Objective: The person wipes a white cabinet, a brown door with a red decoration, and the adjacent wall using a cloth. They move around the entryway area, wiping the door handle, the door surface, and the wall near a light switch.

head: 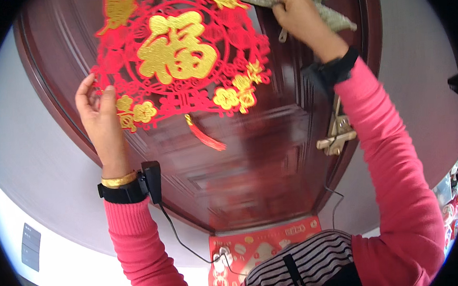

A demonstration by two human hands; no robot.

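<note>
A red cut-out door decoration (223, 45) with a large gold Chinese character, gold butterflies and gold blossoms lies before a dark red-brown panelled door (253, 157). Its lower left edge is pinched between the thumb and fingers of my left hand (102, 123). From the bottom hangs a red tassel (207, 137). My right hand (298, 15) is at the upper right, over a pale grey-green glittery object (335, 16), its index finger reaching left towards a gold butterfly. Whether that hand grips the glittery object cannot be seen clearly. The decoration's top runs out of view.
A brass-coloured door handle (337, 140) sits on the door's right side. Below the door lies a red patterned mat (258, 243). Grey walls (52, 153) flank the frame, with a dark switch panel (31, 246) at left. A black cable (180, 240) trails from my left wrist device.
</note>
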